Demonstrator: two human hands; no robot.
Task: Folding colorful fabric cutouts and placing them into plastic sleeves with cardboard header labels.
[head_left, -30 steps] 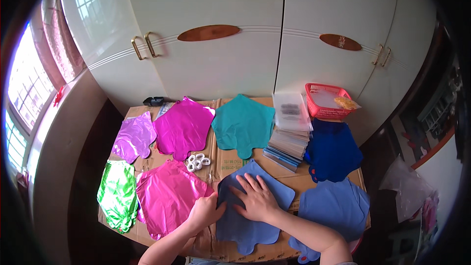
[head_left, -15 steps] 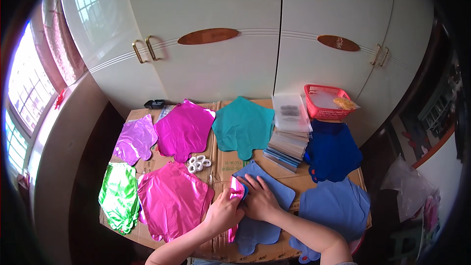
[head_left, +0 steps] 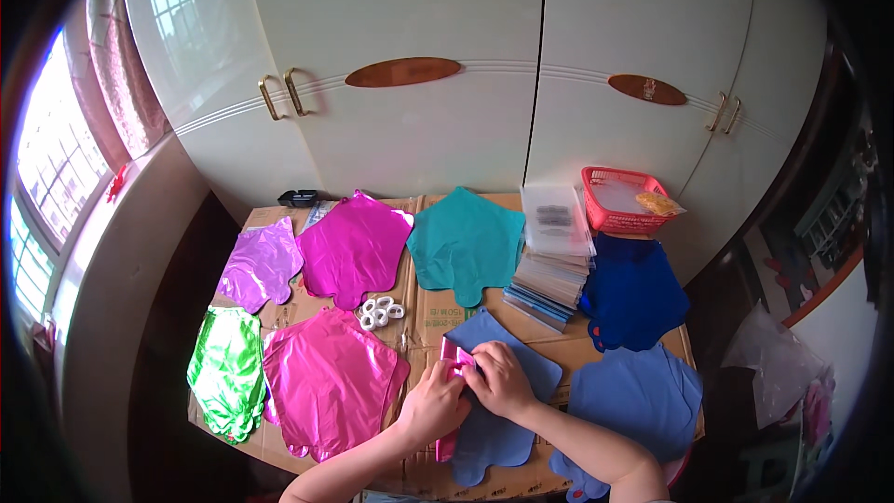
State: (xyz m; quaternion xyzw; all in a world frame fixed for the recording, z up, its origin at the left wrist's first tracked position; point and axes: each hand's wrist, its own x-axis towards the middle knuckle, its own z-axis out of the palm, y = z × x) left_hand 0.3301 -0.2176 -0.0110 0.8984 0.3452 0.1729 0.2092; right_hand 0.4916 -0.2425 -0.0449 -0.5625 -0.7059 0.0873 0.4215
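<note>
My left hand (head_left: 434,402) is closed on a folded strip of shiny pink foil (head_left: 446,447), which looks like a flat foil balloon folded lengthwise. The strip's ends show above and below that hand. Close against it, my right hand (head_left: 501,380) has its fingers curled and pinches the strip's right edge near the top; the fingertips are partly hidden. Both hands are over a flat blue-grey foil balloon (head_left: 489,452) lying on the cardboard. To the left lies a stack of pink foil balloons (head_left: 331,382).
Cardboard (head_left: 424,270) covers the table. Around its edge lie magenta (head_left: 354,247), teal (head_left: 466,242), lilac (head_left: 261,265), green (head_left: 226,373), dark blue (head_left: 638,293) and blue-grey foil balloons (head_left: 638,401). White ribbon rolls (head_left: 380,313), fanned plastic sleeves (head_left: 549,289) and a red basket (head_left: 626,221) stand further back.
My right hand's fingers were stretched out over the blue-grey balloon; now they are curled in at the pink strip. The strip looks narrower and flatter. My left hand keeps its hold.
</note>
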